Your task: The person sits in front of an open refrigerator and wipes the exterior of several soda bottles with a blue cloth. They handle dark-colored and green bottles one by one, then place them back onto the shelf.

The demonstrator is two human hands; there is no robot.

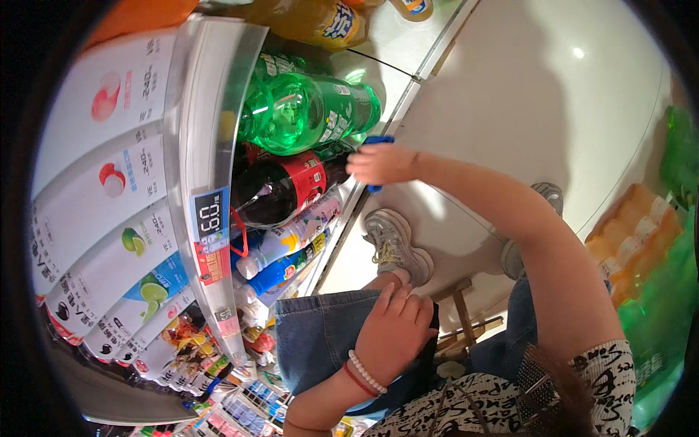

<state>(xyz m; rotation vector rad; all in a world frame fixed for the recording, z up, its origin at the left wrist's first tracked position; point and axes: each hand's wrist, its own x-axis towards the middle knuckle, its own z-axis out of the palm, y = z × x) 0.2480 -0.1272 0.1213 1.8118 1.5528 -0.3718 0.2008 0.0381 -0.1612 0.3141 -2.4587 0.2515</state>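
My right hand (380,164) is closed on a blue cloth (378,140), which shows on both sides of the fingers. It is at the floor-level edge of a shelf, beside a cola bottle with a red label (310,180) and a large green soda bottle (295,112). My left hand (394,334), with a bead bracelet and a red band at the wrist, lies palm down over my denim-covered knee (322,333). A dark object (428,349) shows under its fingers; whether the hand grips it cannot be told.
Above the bottom shelf runs a shelf edge with a price tag (210,218) and white-labelled drink bottles (125,180). Orange drink bottles (311,22) lie at the top. A wooden stool (464,317) stands below me. Wrapped orange bottles (636,235) and green packs (661,306) are at right.
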